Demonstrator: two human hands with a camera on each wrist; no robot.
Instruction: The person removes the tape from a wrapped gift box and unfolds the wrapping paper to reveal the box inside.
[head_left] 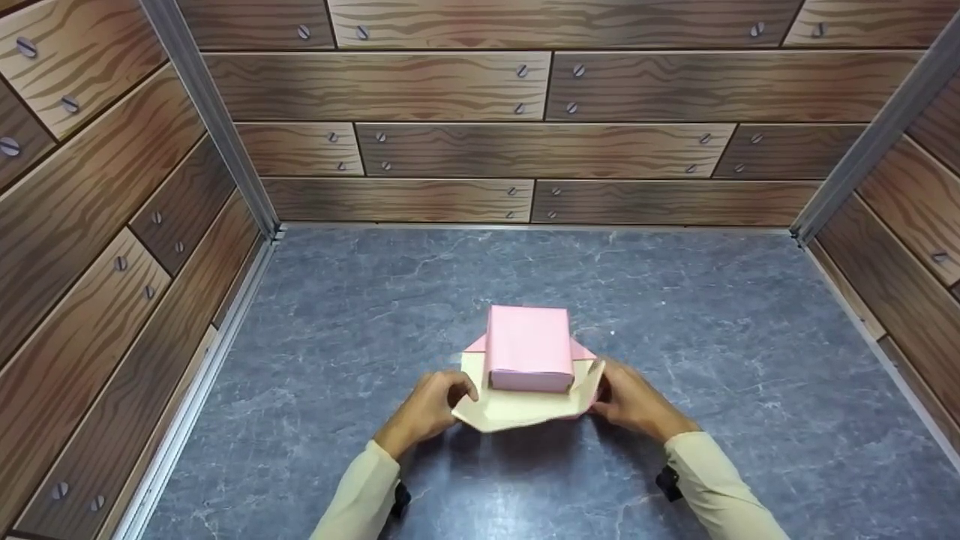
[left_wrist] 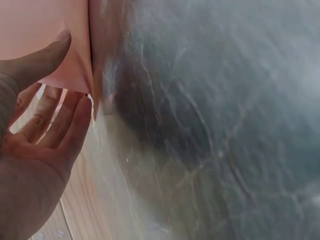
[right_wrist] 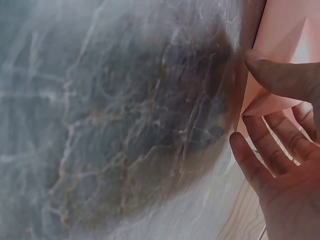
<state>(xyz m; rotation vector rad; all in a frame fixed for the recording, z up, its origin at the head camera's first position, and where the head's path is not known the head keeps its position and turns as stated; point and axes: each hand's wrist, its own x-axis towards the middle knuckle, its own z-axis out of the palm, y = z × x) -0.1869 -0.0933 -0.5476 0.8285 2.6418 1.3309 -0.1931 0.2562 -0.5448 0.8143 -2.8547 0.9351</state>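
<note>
A pink-topped box [head_left: 529, 339] sits on a sheet of paper [head_left: 517, 411], cream on its upper face and pink on its outer face. Pink triangular folds stick out at both sides of the box. My left hand [head_left: 429, 405] holds the sheet's near left edge, its thumb [left_wrist: 55, 50] against the pink face and its fingers beside the edge. At the near right edge, my right hand [head_left: 634, 401] grips the raised, bent paper, thumb [right_wrist: 280, 77] on the pink face. The near edge of the paper is lifted off the table. The box's underside is hidden.
A dark grey marbled tabletop [head_left: 360, 300] lies under everything. Wood-patterned panels [head_left: 450, 90] stand at the back and on both sides, joined by metal corner rails [head_left: 217, 127]. Dark wrist devices [head_left: 669, 484] show beneath the cream sleeves [head_left: 712, 480].
</note>
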